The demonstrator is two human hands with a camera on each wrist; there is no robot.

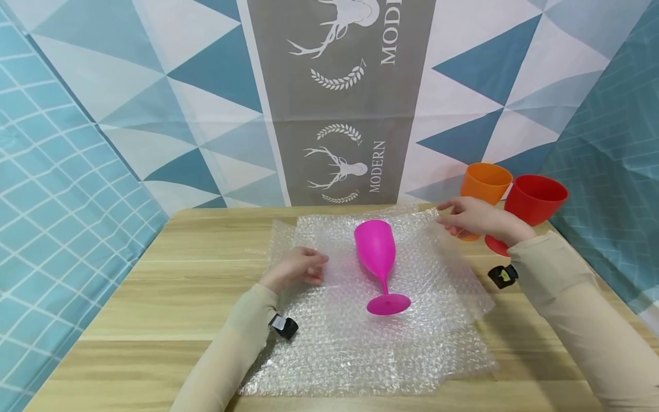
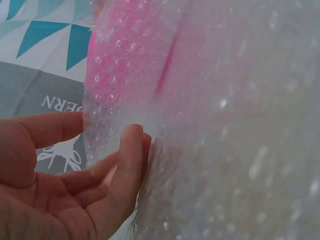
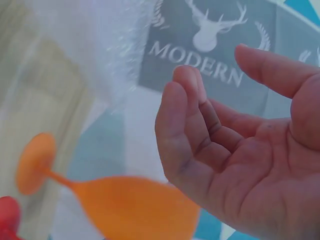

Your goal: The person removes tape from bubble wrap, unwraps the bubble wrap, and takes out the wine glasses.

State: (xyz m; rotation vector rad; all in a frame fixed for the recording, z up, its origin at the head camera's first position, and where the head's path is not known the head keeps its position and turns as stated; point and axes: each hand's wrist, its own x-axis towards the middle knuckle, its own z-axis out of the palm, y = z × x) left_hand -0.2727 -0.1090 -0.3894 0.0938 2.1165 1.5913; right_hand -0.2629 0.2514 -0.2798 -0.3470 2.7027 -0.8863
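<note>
A pink plastic goblet (image 1: 376, 252) lies on its side on layered bubble wrap (image 1: 360, 355), its foot toward the front. My left hand (image 1: 297, 266) is at the wrap's left side. In the left wrist view, the wrap's edge (image 2: 115, 75) runs between the left thumb and the bent fingers, which stand apart; the pink of the goblet shows through it. My right hand (image 1: 476, 216) hovers at the wrap's far right corner, in front of the orange goblet (image 1: 486, 182). The right wrist view shows its fingers loosely bent, with nothing between them and the thumb.
A red goblet (image 1: 535, 197) stands beside the orange one at the table's back right, partly behind my right hand. The wooden table (image 1: 170, 303) reaches to a patterned cloth backdrop (image 1: 216, 86). Blue tiled-print cloth (image 1: 46, 189) hangs at the left side.
</note>
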